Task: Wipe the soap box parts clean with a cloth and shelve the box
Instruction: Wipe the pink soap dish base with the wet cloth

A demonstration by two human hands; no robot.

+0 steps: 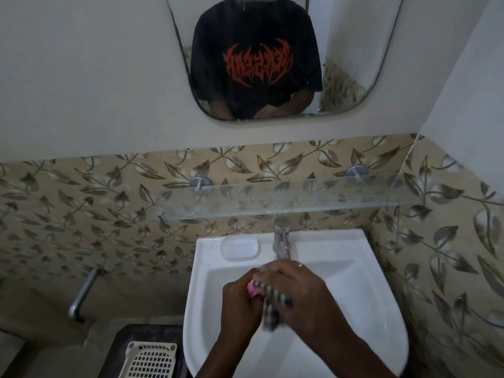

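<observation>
Soap box part (252, 289), pink: pinched in my left hand (240, 302) over the basin (341, 268). Checked cloth (272, 298): gripped in my right hand (308, 290), pressed against the part. Risk, I judge: rubbing could work the smooth plastic loose, dropping it into the bowl. Surroundings: glass shelf (300, 199) above the tap (282, 241); leaf-patterned tiles (81, 200); mirror (354, 50).
</observation>
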